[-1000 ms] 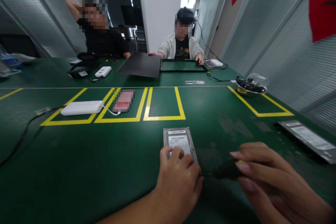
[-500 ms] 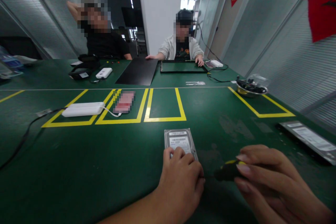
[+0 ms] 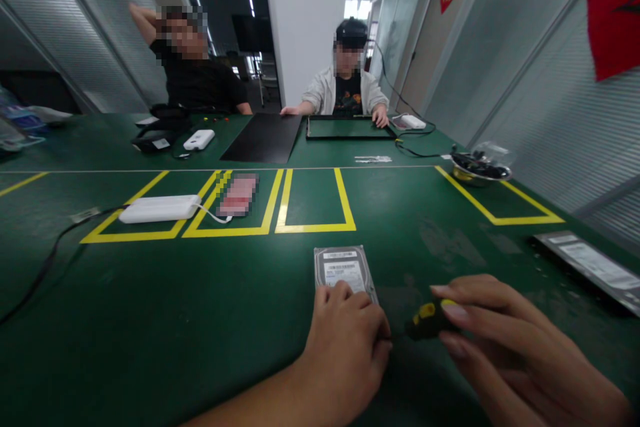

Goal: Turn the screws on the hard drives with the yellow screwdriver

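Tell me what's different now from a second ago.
The screwdriver has turned in the right hand, showing more of its yellow patches. Farther off, the black panel, tilted up before, has come down flat. Neither hand has let go of anything; the left hand stays on the hard drive.

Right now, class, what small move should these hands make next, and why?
Probably a small twist of the screwdriver with the right hand: the tool points toward the left hand, which holds the hard drive, though the tip is unclear.
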Demonstrator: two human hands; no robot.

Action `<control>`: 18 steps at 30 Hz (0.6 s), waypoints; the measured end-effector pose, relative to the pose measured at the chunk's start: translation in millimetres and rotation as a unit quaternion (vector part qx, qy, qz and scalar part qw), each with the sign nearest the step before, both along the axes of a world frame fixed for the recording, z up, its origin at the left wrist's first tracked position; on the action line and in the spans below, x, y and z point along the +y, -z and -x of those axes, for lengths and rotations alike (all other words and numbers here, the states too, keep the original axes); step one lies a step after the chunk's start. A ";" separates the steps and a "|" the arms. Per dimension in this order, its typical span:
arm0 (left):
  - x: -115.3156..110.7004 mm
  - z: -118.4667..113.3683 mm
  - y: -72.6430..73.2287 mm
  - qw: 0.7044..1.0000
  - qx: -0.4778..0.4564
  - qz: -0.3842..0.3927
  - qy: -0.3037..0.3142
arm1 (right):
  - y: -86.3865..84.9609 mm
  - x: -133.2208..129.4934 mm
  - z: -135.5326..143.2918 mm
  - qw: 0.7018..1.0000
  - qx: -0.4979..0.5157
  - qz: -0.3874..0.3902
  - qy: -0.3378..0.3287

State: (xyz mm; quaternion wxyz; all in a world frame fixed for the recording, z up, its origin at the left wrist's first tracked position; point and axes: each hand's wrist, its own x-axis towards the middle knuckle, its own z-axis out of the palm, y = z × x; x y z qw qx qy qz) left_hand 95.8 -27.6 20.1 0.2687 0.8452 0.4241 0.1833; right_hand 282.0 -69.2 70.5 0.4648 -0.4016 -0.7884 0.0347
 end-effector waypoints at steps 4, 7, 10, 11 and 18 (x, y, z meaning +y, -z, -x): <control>-1.7 0.8 -0.9 1.000 0.005 -0.008 -0.003 | -4.2 0.6 2.6 1.000 -0.016 0.006 -0.016; -2.5 0.5 -2.6 1.000 0.009 -0.015 -0.006 | -6.7 1.4 3.3 0.999 -0.033 -0.010 -0.011; -2.0 0.0 -4.5 1.000 0.015 -0.015 -0.002 | -6.1 1.7 3.3 0.999 -0.032 -0.033 0.005; -1.7 -0.1 -4.8 1.000 0.016 -0.015 -0.002 | -5.7 1.8 3.2 0.999 -0.034 -0.036 0.008; -0.5 0.7 -4.0 1.000 0.004 -0.014 0.001 | -6.1 4.3 3.3 0.998 -0.055 -0.036 0.008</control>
